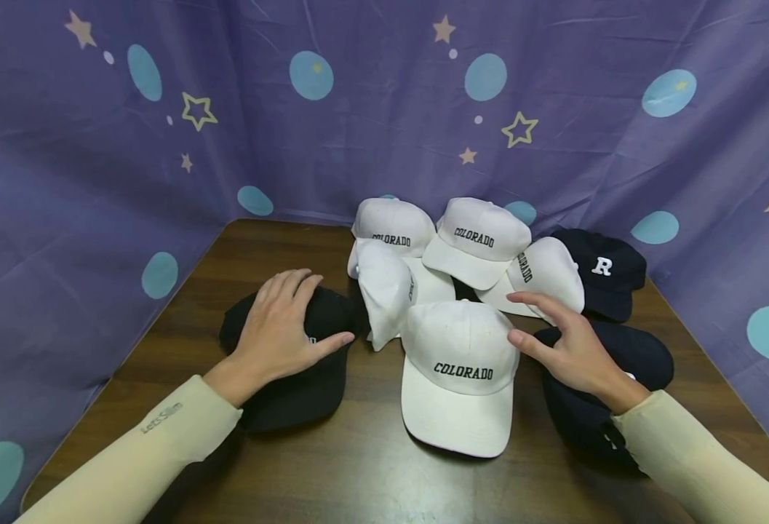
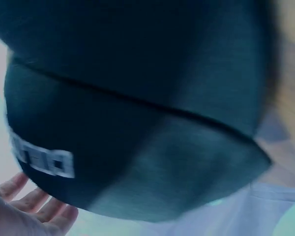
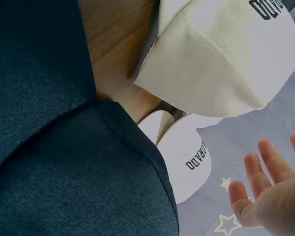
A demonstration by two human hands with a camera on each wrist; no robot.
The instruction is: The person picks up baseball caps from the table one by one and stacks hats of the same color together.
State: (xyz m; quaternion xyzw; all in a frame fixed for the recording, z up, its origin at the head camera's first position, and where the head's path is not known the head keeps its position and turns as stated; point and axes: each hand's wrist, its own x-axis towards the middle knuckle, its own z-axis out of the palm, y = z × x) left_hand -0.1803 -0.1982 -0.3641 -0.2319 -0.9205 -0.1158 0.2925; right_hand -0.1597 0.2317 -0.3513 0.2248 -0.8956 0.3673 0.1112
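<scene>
On the left of the head view, my left hand [image 1: 278, 324] lies over the crown of a black cap [image 1: 302, 400], fingers extended and thumb out to the right. The left wrist view is filled by that black cap [image 2: 113, 147], with the fingertips [image 2: 64, 216] at its crown's edge. A white COLORADO cap [image 1: 459, 338] sits in front, brim toward me. Just right of it, my right hand [image 1: 577, 353] hovers with spread fingers and holds nothing. Beneath this hand is a dark navy cap [image 1: 646, 356], partly hidden by hand and sleeve.
Behind, several white COLORADO caps cluster, one [image 1: 482, 229] resting on its neighbours. A navy cap with a white R [image 1: 610, 266] stands at the back right. All lie on a brown wooden table [image 1: 384, 484], with a purple patterned cloth [image 1: 384, 116] around it.
</scene>
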